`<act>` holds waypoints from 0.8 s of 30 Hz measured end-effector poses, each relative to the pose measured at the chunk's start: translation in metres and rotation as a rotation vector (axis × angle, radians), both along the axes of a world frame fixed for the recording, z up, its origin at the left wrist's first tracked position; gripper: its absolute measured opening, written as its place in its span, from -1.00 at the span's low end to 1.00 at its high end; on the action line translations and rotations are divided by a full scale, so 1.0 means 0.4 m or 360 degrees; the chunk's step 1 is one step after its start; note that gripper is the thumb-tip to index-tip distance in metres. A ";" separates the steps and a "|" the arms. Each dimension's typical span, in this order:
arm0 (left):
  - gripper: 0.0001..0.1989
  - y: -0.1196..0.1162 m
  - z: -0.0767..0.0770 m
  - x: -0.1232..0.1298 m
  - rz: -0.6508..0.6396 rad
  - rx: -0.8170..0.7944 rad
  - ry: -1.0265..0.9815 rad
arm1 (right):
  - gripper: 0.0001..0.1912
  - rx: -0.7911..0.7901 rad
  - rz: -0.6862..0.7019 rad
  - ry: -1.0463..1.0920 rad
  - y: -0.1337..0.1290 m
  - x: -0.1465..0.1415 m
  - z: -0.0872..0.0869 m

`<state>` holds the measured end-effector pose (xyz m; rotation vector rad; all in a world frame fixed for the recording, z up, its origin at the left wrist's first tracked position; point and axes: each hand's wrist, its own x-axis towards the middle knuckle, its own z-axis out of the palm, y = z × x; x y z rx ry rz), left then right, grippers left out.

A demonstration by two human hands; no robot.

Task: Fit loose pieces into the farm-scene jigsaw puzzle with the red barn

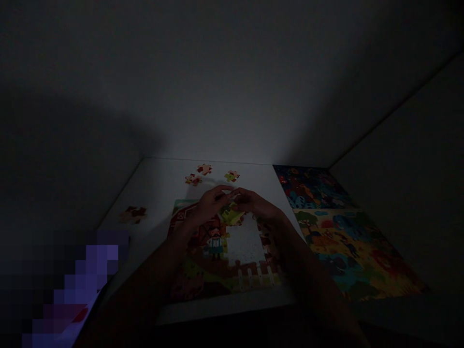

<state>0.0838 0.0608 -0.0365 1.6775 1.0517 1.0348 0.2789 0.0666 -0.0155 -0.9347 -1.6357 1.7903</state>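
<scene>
A farm jigsaw puzzle (203, 270) lies partly assembled on the white table, with a red barn, a figure in a blue-green apron and a white fence. A pale gap shows right of its middle. Over its far edge my left hand (213, 202) and my right hand (254, 202) meet, fingers bent and tips close together. Whatever they pinch is hidden in the dim light. A green patch of puzzle (231, 214) shows just beneath the fingers; I cannot tell whether they touch it. Beyond the hands lie loose pieces: a green one (232, 176), a red-and-cream one (193, 180) and another (205, 169).
More dark brown pieces (133, 214) lie at the left of the white table (159, 186). On the right are a dark blue picture (313, 186) and a yellow animal picture (357, 251). A wall (217, 96) rises behind the table. A pixelated purple area fills the lower left.
</scene>
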 end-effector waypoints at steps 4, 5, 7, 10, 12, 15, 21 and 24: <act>-0.63 -0.001 -0.016 0.002 0.0027 0.0191 0.0260 | -0.64 0.0058 0.0020 -0.0142 0.007 0.034 0.019; -0.62 -0.002 -0.019 0.004 0.0005 0.0237 0.0347 | -0.68 0.0100 -0.0007 -0.0181 0.009 0.044 0.025; -0.63 -0.002 -0.025 0.008 -0.0035 0.0321 0.0471 | -0.73 0.0193 -0.0078 -0.0269 0.010 0.065 0.037; -0.70 -0.004 -0.028 0.013 -0.0102 0.0426 0.0552 | -0.75 0.0258 -0.0202 -0.0368 0.003 0.091 0.053; -0.78 -0.006 -0.026 0.011 -0.0161 0.0493 0.0617 | -0.73 0.0245 -0.0267 -0.0377 -0.008 0.105 0.058; -0.81 -0.015 -0.021 0.004 -0.0220 0.0557 0.0707 | -0.65 0.0252 -0.0322 -0.0402 -0.032 0.122 0.054; -0.70 -0.026 -0.015 0.001 -0.0321 0.0686 0.1024 | -0.67 0.0285 -0.0472 -0.0598 -0.067 0.139 0.032; -0.68 -0.025 -0.014 0.002 -0.0332 0.0696 0.1054 | -0.68 0.0254 -0.0463 -0.0612 -0.070 0.135 0.029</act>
